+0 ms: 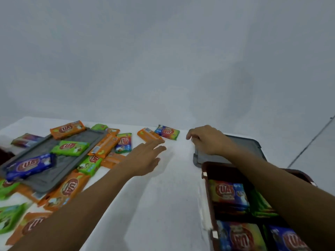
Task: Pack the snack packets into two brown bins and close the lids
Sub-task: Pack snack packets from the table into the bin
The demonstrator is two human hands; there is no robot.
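A brown bin (pixel 205 175) stands at the lower right, filled with several snack packets (pixel 229 194). Behind it lies a grey lid (pixel 249 144). My right hand (pixel 208 140) rests on the lid's left edge with fingers curled over it. My left hand (pixel 145 156) stretches flat over the table, fingers apart, its tips close to an orange packet (pixel 149 134). A multicoloured packet (pixel 167 132) lies just beyond. A second grey lid (pixel 54 160) lies at the left with a green packet (pixel 70 147) and a blue packet (pixel 30 166) on top.
Many orange and green packets (pixel 68 189) are scattered around the left lid on the white table (pixel 163 196). A dark object (pixel 4 154) shows at the far left edge. A white wall stands right behind the table.
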